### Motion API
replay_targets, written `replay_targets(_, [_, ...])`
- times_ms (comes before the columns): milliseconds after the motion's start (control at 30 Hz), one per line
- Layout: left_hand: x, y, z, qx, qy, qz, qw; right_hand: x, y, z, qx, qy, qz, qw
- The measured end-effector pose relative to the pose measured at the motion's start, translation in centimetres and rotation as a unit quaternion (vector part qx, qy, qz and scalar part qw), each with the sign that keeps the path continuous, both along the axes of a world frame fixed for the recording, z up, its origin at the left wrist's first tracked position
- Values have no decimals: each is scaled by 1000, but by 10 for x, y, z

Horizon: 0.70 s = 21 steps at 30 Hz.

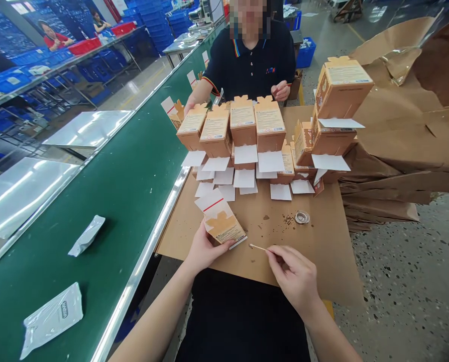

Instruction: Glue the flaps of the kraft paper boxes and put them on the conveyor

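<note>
My left hand grips a small printed cardboard box, tilted, its white flap with a red strip sticking up at the far end. Between the fingertips of my right hand is a thin cotton swab, its tip pointing left, close to the box but apart from it. A small round metal dish lies on the cardboard sheet, with dark crumbs and stains beside it. Behind, several similar boxes stand stacked in rows, white flaps hanging toward me.
On my left runs a green conveyor belt with a metal edge, carrying silvery packets. A co-worker sits across the table, one hand by the boxes. Taller stacked boxes and crumpled brown paper are at right.
</note>
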<state>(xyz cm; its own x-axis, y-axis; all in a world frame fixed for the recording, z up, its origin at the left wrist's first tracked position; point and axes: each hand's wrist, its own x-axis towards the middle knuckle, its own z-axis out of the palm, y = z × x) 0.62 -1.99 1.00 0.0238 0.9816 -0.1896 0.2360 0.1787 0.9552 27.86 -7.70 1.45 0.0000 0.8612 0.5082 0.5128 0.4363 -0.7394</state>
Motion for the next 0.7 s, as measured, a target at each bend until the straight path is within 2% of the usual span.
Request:
replay_targets(167, [9,-7,-1,28,76,-12,997,21,-19,15,3,30,-29,999])
replay_targets(333, [17,-9,-6,55,123,-10,991,15,-15,25,19,39,-27,999])
replay_targets(400, [12,-10,-5,66,149,6,987,11,-13,29,26,48,-22,998])
replay_targets(500, [-20,-9,3,86,201,92,971,13,-14,29,28,51,-34,998])
replay_targets(600, [-79,-4,16,84,225,232,943,21,-18,24,19,49,-48,997])
replay_targets(700, [-142,6,28,48,225,360,904,26,-22,19,9,46,-50,998])
